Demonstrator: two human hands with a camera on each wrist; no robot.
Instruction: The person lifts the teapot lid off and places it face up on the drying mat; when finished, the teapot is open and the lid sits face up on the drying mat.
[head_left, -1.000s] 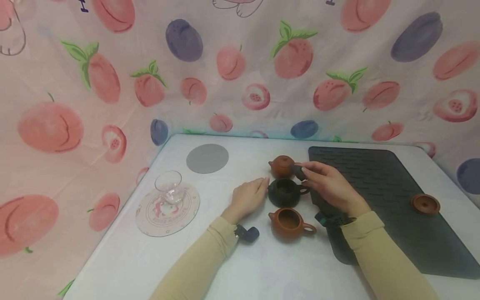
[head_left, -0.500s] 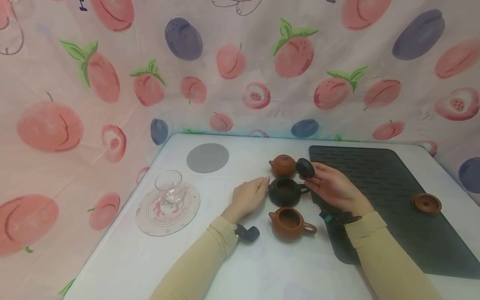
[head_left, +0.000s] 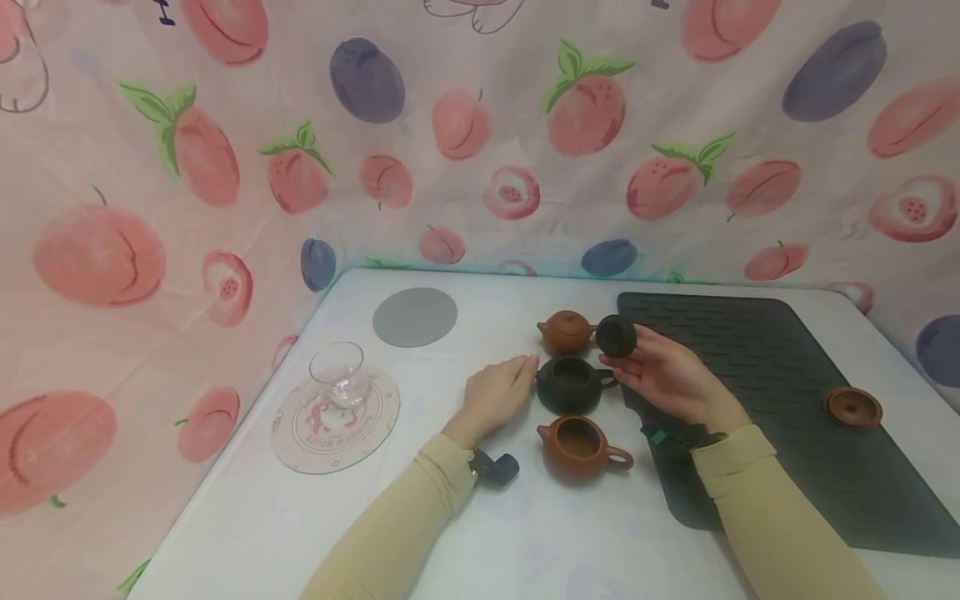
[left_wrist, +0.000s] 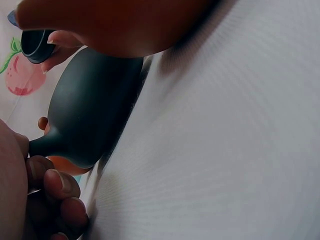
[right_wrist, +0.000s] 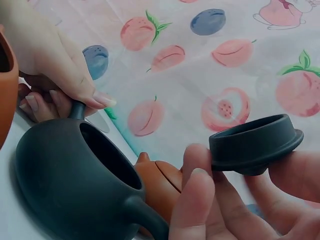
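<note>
Two hands: right hand [head_left: 670, 377] palm-up under lid [head_left: 616, 335]

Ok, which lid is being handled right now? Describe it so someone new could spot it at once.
On the white table, beside the near-left corner of the dark ribbed mat, three small teapots stand in a row. The right hand holds the dark lid just above them. It is near-black like the open middle teapot, whereas the other loose lid is brown and lies on the mat.

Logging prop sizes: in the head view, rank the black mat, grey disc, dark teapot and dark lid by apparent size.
1. black mat
2. grey disc
3. dark teapot
4. dark lid, held up in the right hand, so slightly nearer the camera.
</note>
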